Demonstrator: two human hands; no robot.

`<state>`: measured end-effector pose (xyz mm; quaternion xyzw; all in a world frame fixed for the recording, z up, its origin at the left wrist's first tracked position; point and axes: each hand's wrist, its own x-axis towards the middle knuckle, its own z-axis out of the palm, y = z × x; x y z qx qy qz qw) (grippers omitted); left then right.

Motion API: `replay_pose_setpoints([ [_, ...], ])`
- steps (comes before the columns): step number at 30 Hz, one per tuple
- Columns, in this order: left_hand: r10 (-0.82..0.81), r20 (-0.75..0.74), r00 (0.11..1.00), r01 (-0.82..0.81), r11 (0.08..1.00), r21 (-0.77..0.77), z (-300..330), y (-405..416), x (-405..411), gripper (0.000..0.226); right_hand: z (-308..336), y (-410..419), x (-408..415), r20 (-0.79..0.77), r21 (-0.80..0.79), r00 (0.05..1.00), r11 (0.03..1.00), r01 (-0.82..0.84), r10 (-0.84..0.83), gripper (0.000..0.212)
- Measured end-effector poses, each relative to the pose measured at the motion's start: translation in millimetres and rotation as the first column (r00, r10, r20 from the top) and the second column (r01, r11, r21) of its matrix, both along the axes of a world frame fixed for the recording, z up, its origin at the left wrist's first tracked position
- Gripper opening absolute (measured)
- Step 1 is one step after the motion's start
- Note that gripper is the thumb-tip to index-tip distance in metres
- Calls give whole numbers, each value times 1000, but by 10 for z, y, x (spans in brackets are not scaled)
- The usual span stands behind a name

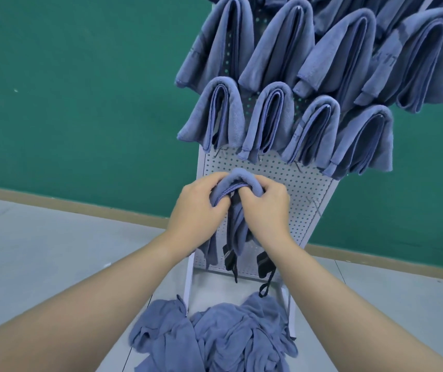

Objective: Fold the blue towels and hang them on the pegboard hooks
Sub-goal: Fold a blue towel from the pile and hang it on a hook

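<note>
- Pegboard (268, 170): a white perforated panel standing on the floor before a green wall. Its upper rows are filled with hung towels (266, 122); the bare lower part shows a few free hooks (314, 205) near the right edge.
- Loose pile (215, 336): unfolded blue towels lie heaped on the floor at the foot of the pegboard. By the deep creases and slump, the cloth is judged soft, light and limp, with no stiffness to hold a fold unaided.
- Folded towel (237, 181): the piece in hand sits against the lower left part of the pegboard, below the bottom row of hung towels. Its rounded fold is uppermost and its tails hang down between the wrists. Whether the fold is already seated over a hook cannot be confirmed; the hands cover that point.
- Left hand (197, 202): fingers curled around the left side of the fold, grasping the layers together.
- Right hand (266, 205): fingers curled over the right side of the fold, gripping the cloth close to the left hand.
- Handling judgement: the terry surface should give good purchase and is not fragile. The best hold is at the fold, both sides pinched, so the layers do not slide apart; a hold on one tail would likely let the fold open.
- Black straps (264, 264): dark tabs hang near the bottom edge of the pegboard.
</note>
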<state>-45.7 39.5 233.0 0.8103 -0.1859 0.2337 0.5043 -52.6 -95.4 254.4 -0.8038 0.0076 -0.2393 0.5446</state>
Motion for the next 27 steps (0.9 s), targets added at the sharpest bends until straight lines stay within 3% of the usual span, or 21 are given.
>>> replay_pose_setpoints([
  [6, 101, 158, 982, -120, 986, 114, 159, 337, 328, 38, 41, 64, 299, 70, -181, 998, 984, 2, 10, 30],
  [14, 98, 202, 975, -140, 969, 205, -49, 566, 776, 34, 101, 335, 714, 46, -218, 999, 976, 11, -1, 51],
  [17, 102, 203, 974, -142, 971, 193, -75, 538, 887, 42, 100, 360, 798, 70, -194, 997, 980, 42, -29, 48],
  [23, 120, 223, 967, -139, 988, 70, -50, 396, 1162, 30, 104, 330, 1018, 137, -239, 990, 968, 75, -42, 47],
  [27, 124, 169, 978, -138, 988, 72, -138, 374, 1361, 27, 55, 260, 1198, 56, -280, 998, 959, 47, -33, 27],
])
